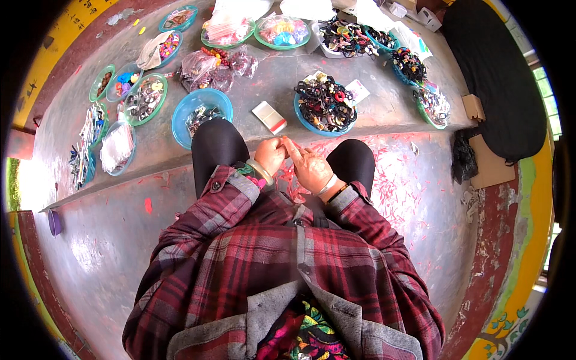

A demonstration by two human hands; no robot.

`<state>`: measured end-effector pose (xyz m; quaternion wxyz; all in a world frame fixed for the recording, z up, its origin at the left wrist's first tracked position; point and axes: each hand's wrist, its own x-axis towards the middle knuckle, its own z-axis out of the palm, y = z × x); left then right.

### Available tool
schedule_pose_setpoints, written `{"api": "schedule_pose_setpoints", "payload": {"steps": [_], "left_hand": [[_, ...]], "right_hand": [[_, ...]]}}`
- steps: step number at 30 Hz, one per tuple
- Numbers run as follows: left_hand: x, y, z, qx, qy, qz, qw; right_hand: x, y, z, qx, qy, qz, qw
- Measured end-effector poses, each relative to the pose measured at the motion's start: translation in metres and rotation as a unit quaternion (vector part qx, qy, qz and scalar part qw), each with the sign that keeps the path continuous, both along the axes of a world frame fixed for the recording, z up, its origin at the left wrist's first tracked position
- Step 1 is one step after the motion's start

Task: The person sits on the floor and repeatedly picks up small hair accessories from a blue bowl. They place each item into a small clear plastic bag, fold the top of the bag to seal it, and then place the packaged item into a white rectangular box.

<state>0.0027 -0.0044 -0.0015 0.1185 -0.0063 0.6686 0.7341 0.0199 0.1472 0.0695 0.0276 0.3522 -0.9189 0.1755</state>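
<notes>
My left hand (pixel 271 155) and my right hand (pixel 311 171) meet between my knees, just in front of the ledge. The left hand's fingers are curled closed, and the right hand's fingers pinch in against the left fingertips. Whatever they hold, if anything, is too small to make out. Just beyond them lies a flat white-and-tan card or packet with a red end (pixel 270 117). A blue basin (pixel 180 123) with small dark and pale pieces stands beyond my left knee. Another blue bowl (pixel 318 129) beyond the right knee is heaped with black hair ties (pixel 324 102).
Small items fill bowls across the raised concrete ledge, including a green bowl (pixel 157 108), a tray of white strips (pixel 118 149) and a white tub of dark bands (pixel 345 39). Red scraps (pixel 396 180) litter the floor. A black oval cushion (pixel 498 78) lies at the right.
</notes>
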Motion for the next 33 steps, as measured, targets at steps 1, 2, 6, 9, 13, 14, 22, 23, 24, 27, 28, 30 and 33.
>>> {"api": "schedule_pose_setpoints", "payload": {"steps": [1,2,6,9,13,14,22,23,24,27,28,30,33], "left_hand": [[-0.001,-0.002,-0.007,-0.045,0.013,0.003,0.999],[-0.002,-0.002,-0.007,-0.067,0.012,0.017,0.998],[-0.004,-0.004,0.008,-0.146,-0.020,0.038,0.988],[-0.004,-0.005,0.023,-0.181,-0.004,0.032,0.983],[-0.006,-0.006,0.006,-0.156,-0.007,0.038,0.987],[-0.006,-0.005,0.004,-0.145,-0.010,0.037,0.989],[-0.011,-0.003,0.029,-0.197,-0.023,0.004,0.980],[-0.011,-0.003,0.024,-0.190,-0.028,0.009,0.981],[-0.011,-0.003,0.016,-0.183,-0.032,0.014,0.982],[-0.011,-0.002,0.010,-0.163,-0.044,0.018,0.985],[-0.010,-0.001,0.009,-0.156,-0.048,0.018,0.986],[-0.010,0.000,0.004,-0.133,-0.041,0.015,0.990],[-0.011,0.000,-0.001,-0.106,-0.049,0.006,0.993]], "right_hand": [[-0.001,0.000,0.003,0.000,-0.017,0.001,1.000],[-0.002,0.000,0.006,0.000,-0.034,0.001,0.999],[-0.021,0.002,0.010,-0.152,-0.077,-0.038,0.985],[-0.064,0.013,-0.006,-0.198,0.025,-0.060,0.978],[-0.121,0.023,-0.028,-0.001,0.042,-0.136,0.990],[-0.133,0.023,-0.034,0.042,0.053,-0.139,0.988],[-0.179,0.020,-0.080,0.222,0.066,-0.113,0.966],[-0.181,0.019,-0.080,0.209,0.067,-0.111,0.969],[-0.182,0.018,-0.081,0.197,0.068,-0.109,0.972],[-0.187,0.031,-0.078,0.077,0.094,-0.101,0.987],[-0.186,0.039,-0.077,0.013,0.103,-0.097,0.990],[-0.178,0.046,-0.063,-0.186,0.034,-0.193,0.963],[-0.171,0.065,-0.062,-0.385,-0.189,-0.273,0.861]]}}
